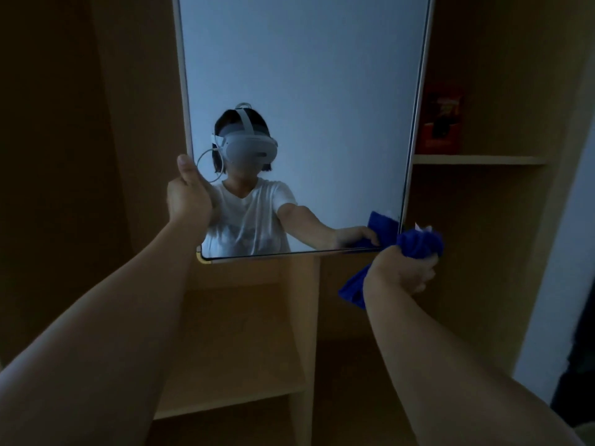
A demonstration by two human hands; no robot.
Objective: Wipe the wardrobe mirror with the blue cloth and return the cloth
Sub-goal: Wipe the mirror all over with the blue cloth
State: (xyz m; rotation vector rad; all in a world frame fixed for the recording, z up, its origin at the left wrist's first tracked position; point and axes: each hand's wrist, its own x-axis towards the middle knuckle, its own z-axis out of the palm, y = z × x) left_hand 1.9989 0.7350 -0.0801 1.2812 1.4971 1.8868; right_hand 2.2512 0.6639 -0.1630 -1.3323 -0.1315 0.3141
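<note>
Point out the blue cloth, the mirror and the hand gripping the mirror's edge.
blue cloth [418, 244]: head view, bunched part above the right hand.
mirror [322, 75]: head view, upper glass.
left hand [188, 196]: head view, back of the hand.

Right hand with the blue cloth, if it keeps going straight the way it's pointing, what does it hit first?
Probably the mirror's lower right corner: the right hand and blue cloth sit right at that edge. Depth is unclear, so it might slip past toward the wardrobe panel beside it.
</note>
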